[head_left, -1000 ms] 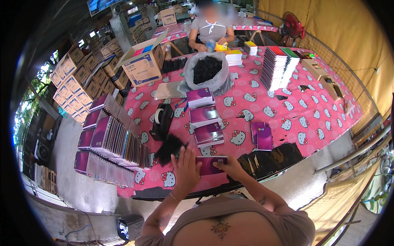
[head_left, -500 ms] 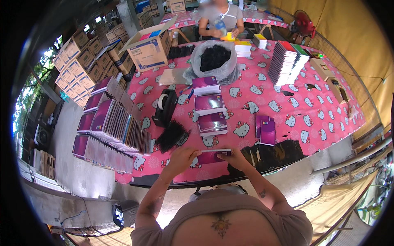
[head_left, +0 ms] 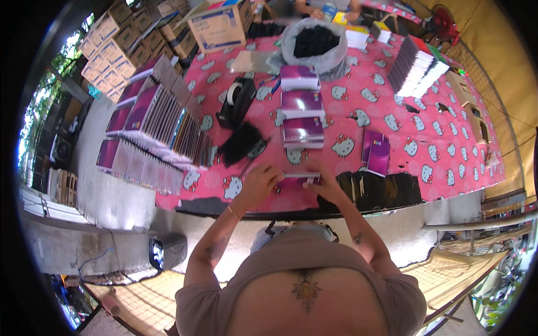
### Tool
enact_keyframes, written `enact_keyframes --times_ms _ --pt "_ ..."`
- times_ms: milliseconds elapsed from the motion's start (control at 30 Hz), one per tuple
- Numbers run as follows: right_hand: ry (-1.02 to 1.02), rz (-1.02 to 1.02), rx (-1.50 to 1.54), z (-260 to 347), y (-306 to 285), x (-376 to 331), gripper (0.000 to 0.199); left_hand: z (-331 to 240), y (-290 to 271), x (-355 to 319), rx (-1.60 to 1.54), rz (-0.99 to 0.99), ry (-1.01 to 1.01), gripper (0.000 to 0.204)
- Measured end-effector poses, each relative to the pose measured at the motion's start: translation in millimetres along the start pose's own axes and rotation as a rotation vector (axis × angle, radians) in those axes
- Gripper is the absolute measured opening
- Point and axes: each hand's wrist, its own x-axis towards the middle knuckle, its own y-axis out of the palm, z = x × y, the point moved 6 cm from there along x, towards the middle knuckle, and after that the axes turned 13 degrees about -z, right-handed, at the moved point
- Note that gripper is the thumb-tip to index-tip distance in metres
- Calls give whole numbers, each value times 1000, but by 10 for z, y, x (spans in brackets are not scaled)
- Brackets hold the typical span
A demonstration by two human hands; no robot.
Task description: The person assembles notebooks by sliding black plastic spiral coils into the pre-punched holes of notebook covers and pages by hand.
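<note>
Near the front edge of the table, a small purple notebook (head_left: pixel 295 181) lies low between my two hands, its pale edge facing away from me. My left hand (head_left: pixel 258 185) is closed at the notebook's left end, fingers bent. The right hand (head_left: pixel 329 187) grips its other end, somewhat blurred. Beyond them are stacks of purple wire-bound notebooks (head_left: pixel 303 132) in a column. A loose heap of black binding coils (head_left: pixel 244 143) sits past my left hand, with a black tape dispenser (head_left: pixel 236 104) behind it. Two purple booklets (head_left: pixel 376 154) lie to the right, overlapping.
Tall rows of bound notebooks (head_left: pixel 147 120) stand at the left. A plastic bag of black coils (head_left: pixel 314 42) and an open carton (head_left: pixel 219 28) are at the back. White-paged notebook stacks (head_left: pixel 414 70) stand far right. A black torn patch (head_left: pixel 381 191) borders the front edge. Another person is across the table.
My view has tipped down toward my body, so the table sits higher in the picture. Both hands remain at the notebook's ends, with the right fingers shifted slightly.
</note>
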Motion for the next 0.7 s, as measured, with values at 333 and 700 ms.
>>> enact_keyframes --times_ms 333,700 --pt "-462 182 -766 540 606 122 20 53 32 -75 -41 -99 56 18" --pt "-499 83 -746 578 604 50 14 -42 26 -106 36 -100 42 20"
